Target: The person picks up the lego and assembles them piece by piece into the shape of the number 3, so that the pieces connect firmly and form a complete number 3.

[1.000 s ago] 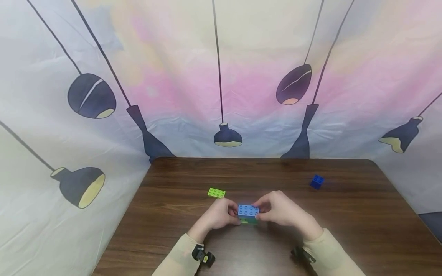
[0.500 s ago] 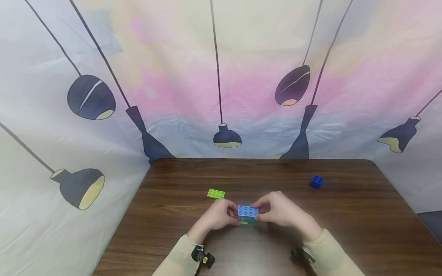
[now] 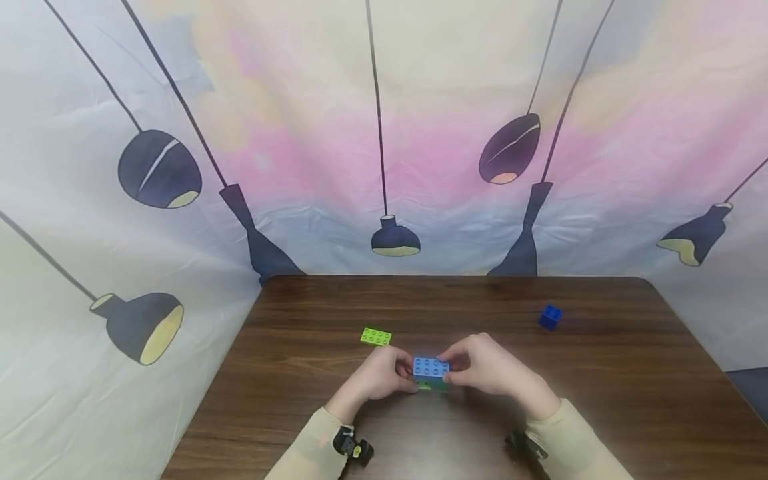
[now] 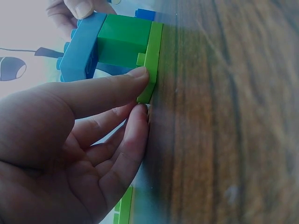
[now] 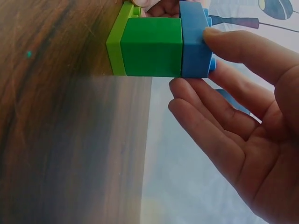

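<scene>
A small stack of toy building bricks stands upright at the table's middle. Its base is a thin lime-green plate (image 4: 152, 60), with a green block (image 5: 152, 46) on that and a light blue studded brick (image 3: 431, 367) on top. At the stack's left end my left hand (image 3: 381, 373) pinches the lime plate between thumb and fingers. On the other side my right hand (image 3: 489, 363) holds the light blue brick, thumb on its near edge and fingertips at its end. The green block overhangs neither hand and shows bare in the right wrist view.
A second lime-green studded plate (image 3: 376, 336) lies just beyond my left hand. Farther back on the right sits a small dark blue brick (image 3: 550, 317). The brown wooden table (image 3: 300, 300) ends at a cloth backdrop (image 3: 312, 133) printed with lamps.
</scene>
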The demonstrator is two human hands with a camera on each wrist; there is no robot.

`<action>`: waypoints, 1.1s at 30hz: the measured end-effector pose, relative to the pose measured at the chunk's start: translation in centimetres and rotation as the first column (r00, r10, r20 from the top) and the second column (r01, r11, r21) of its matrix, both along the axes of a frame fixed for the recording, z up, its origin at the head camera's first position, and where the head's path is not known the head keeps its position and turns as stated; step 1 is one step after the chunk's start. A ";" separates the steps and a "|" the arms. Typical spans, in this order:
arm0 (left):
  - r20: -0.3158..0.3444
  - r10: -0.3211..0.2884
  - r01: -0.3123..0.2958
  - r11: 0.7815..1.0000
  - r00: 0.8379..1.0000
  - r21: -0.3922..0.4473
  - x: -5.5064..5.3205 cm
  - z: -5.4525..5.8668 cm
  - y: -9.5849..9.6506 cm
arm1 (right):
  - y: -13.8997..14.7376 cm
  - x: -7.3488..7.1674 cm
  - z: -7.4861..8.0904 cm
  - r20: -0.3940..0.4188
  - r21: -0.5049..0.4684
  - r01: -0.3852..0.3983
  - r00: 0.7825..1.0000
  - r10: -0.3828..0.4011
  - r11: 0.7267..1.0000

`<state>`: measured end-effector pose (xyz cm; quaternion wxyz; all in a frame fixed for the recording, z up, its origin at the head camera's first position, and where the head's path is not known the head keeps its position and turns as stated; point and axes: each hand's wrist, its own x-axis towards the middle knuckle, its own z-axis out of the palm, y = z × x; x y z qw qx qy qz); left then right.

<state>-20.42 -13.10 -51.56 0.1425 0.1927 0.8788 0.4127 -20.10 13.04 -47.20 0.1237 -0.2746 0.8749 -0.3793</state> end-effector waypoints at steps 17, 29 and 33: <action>-0.010 -0.004 0.004 1.000 1.000 -0.001 -0.2 0.1 0.4 | 0.3 -0.1 -0.1 0.013 0.014 0.068 0.998 -0.068 0.998; 0.003 0.007 -0.007 1.000 1.000 -0.017 -0.1 0.0 0.1 | 0.3 0.0 -0.2 0.056 -0.005 0.093 0.994 -0.093 0.996; 0.006 0.011 -0.011 1.000 1.000 -0.018 -0.1 0.0 0.1 | 0.3 -0.1 -0.3 0.061 -0.006 0.087 0.994 -0.086 0.996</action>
